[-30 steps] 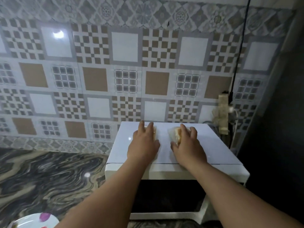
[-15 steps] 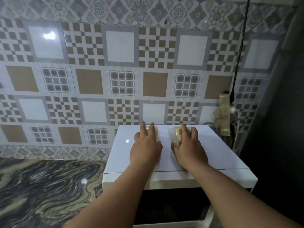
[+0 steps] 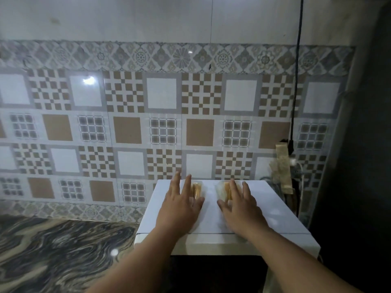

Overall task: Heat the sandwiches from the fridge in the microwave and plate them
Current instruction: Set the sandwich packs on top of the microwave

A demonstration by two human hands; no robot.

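Note:
Two sandwiches in clear wrap lie side by side on the flat top of the white microwave [image 3: 275, 216]. My left hand [image 3: 182, 206] rests over the left sandwich [image 3: 197, 190], fingers stretched out and apart, thumb beside the wrap. Over the right sandwich [image 3: 223, 189] my right hand [image 3: 241, 208] lies the same way, fingers spread and straight. Neither hand curls around its sandwich. Both palms hide the near halves of the sandwiches. The microwave's dark door [image 3: 211, 271] faces me below, shut.
A marbled dark countertop [image 3: 63, 250] stretches to the left of the microwave. Patterned wall tiles stand close behind. A taped power strip with cables [image 3: 283, 166] hangs at the microwave's back right, under a black cord. A tall dark surface [image 3: 364, 166] closes the right side.
My fingers have straightened and spread off the two sandwiches, which stay on the microwave top. The view has tilted up, and the plate at the bottom left is out of frame.

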